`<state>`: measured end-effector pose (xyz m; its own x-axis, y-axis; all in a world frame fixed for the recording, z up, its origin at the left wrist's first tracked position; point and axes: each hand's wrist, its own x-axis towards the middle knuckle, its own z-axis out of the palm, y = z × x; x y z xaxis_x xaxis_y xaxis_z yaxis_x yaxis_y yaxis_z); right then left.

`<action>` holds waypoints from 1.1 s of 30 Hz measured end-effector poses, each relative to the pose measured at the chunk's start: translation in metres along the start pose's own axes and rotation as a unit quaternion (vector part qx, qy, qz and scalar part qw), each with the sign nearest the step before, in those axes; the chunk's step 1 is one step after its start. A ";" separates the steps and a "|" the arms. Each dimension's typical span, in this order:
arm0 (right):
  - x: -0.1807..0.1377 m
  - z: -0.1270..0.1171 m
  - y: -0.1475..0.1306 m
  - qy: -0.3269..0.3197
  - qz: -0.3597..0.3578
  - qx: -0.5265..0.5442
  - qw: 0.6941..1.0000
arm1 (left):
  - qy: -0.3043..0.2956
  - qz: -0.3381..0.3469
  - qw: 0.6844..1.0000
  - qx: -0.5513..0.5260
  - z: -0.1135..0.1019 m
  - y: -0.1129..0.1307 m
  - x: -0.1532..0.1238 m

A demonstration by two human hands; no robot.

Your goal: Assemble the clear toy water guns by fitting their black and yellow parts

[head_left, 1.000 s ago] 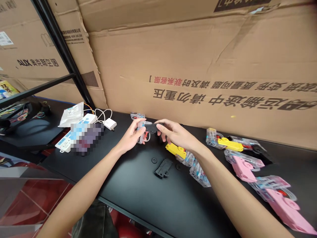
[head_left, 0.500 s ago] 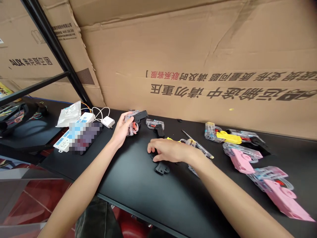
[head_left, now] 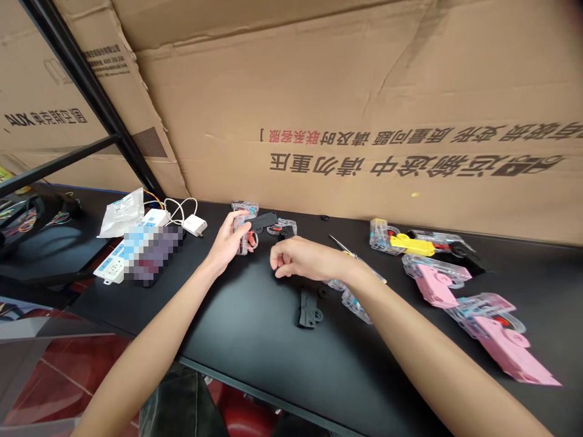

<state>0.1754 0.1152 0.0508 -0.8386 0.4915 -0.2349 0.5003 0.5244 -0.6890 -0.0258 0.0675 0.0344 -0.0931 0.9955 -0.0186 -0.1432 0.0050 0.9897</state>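
My left hand (head_left: 229, 238) is closed around the clear grip of a toy gun (head_left: 264, 222) with a black top piece and a red trigger part. To the right, my right hand (head_left: 298, 260) hovers over the table with thumb and fingers pinched together. A small dark bit shows at its fingertips, too hidden to name. Nearer to me lies a black plastic toy-gun part (head_left: 309, 308) with a small black ring (head_left: 322, 292) by it. Behind my right hand, another clear toy gun (head_left: 286, 227) is partly covered. More clear pieces (head_left: 356, 306) lie beside my right forearm.
On the right lie a yellow-and-clear toy gun (head_left: 412, 245) and pink ones (head_left: 514, 349). A screwdriver (head_left: 346, 247) lies behind my right wrist. At left are a power strip (head_left: 113, 264), a white charger (head_left: 195, 225) and a plastic bag (head_left: 122, 212). Cardboard (head_left: 319, 79) walls the back.
My right hand has risen off the black parts towards my left hand, its fingers now pinched. The black part and ring below are uncovered. The toy gun in my left hand has turned slightly.
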 end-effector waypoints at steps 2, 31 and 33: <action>-0.007 -0.010 -0.005 0.022 -0.033 0.041 0.998 | -0.012 0.003 1.000 0.005 0.001 0.000 -0.001; -0.010 -0.027 0.003 0.227 -0.067 0.092 0.967 | -0.102 0.002 0.994 -0.031 0.015 -0.004 -0.013; -0.007 -0.023 0.005 0.229 -0.082 0.112 0.964 | -0.104 0.007 0.994 -0.028 0.015 -0.004 -0.014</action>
<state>0.1887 0.1311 0.0648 -0.6936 0.6972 0.1812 0.2682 0.4834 -0.8333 -0.0087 0.0549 0.0332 0.1094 0.9935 0.0315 -0.1987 -0.0091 0.9800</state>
